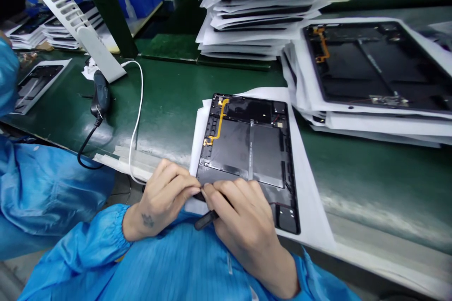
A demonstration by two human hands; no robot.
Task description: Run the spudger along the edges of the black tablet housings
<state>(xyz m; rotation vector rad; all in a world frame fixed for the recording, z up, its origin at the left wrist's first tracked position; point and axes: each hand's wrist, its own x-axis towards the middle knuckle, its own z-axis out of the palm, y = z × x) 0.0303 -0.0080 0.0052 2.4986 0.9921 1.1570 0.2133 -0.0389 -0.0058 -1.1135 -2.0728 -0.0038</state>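
Observation:
An opened tablet back housing [231, 150], black inside with an orange flex cable [221, 122], lies on white sheets [307, 197] at the table edge in front of me. My left hand [167, 193] pinches at its near left corner; the fingers cover whatever is between them. My right hand [240, 209] is curled over the same corner, its fingertips almost meeting those of the left. A black stick-like tool [205, 220] is held in the right hand, its blunt end pointing out toward my body. The tool's other end is hidden by my fingers.
Tall stacks of black panels between white sheets [254, 14] stand behind; another opened tablet housing [381, 66] tops the right pile. A white desk lamp [81, 28], its white cable [140, 103] and a black corded handheld device [100, 96] are left, beside a blue-sleeved co-worker [38, 183].

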